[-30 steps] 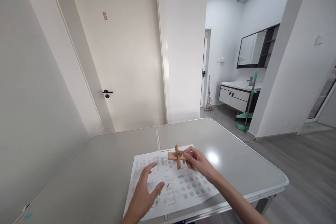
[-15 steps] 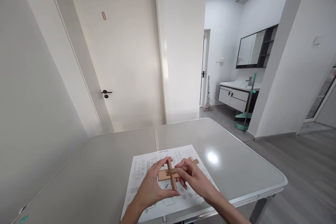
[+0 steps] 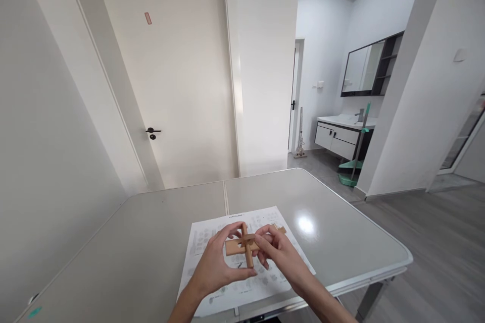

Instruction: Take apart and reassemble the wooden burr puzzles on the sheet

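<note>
Over the printed sheet (image 3: 206, 292), both my hands hold a cross-shaped set of interlocking wooden puzzle pieces (image 3: 249, 255). My left hand (image 3: 215, 260) spans the upright stick, index finger at its top end and thumb by its lower end. Pinched at the right side of the cross are the fingers of my right hand (image 3: 278, 252), closed on the crossing pieces. A flat slotted piece (image 3: 233, 248) sticks out to the left, with a gap showing near the joint. Behind my right hand another wooden piece (image 3: 281, 230) lies on the sheet, partly hidden.
The sheet rests on a grey folding table (image 3: 144, 242) with a seam down its middle. Beyond the table stands a white door (image 3: 182, 81). To the right are a sink cabinet (image 3: 337, 139), a green dustpan (image 3: 347, 179) and a mop (image 3: 301, 136).
My left hand has closed in from the left and taken hold of the puzzle's stick. The puzzle came down and left, toward me. Lately it has shifted only slightly.
</note>
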